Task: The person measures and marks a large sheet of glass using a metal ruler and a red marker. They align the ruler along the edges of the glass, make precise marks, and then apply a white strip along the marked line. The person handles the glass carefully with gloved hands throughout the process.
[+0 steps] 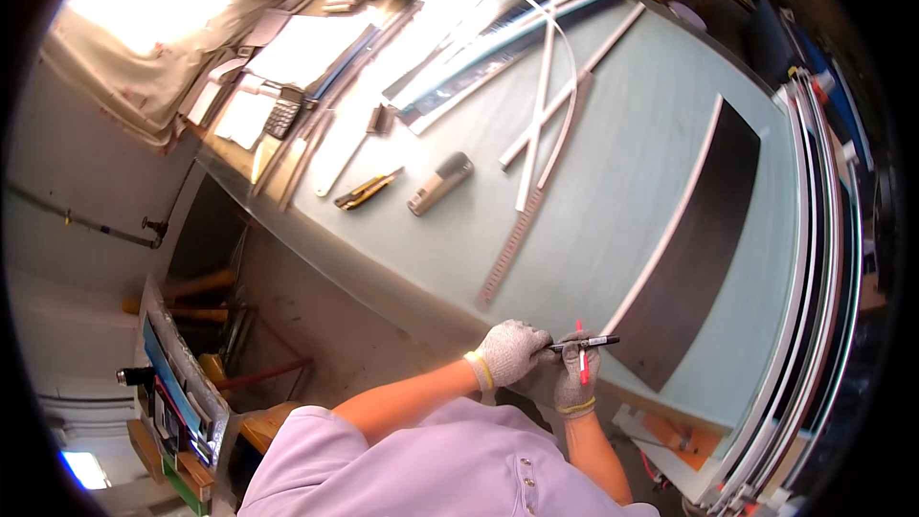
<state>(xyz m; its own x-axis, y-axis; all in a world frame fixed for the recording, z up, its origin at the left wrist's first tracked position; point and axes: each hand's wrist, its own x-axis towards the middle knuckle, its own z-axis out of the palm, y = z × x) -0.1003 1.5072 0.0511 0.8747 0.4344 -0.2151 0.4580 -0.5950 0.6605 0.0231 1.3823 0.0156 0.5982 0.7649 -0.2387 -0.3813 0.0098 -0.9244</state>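
Observation:
Both my hands wear grey knit gloves and meet at the table's near edge. My left hand [512, 352] is closed, its fingertips pinching the left end of a black marker [599, 341]. My right hand [578, 375] has its fingers around the marker's middle. A slim red and white pen [584, 366] also sits in the right hand, crossing the marker. Just beyond the hands, a long dark rectangular sheet [694, 249] with a pale left edge lies on the table. A steel ruler [512, 247] lies farther left.
On the pale table [402, 249] lie a yellow utility knife [369, 189], a grey cylindrical object [441, 184], white strips [539, 105] and a calculator [284, 113]. Long panels [814, 297] stand along the right edge. A cluttered shelf [182, 393] stands at lower left.

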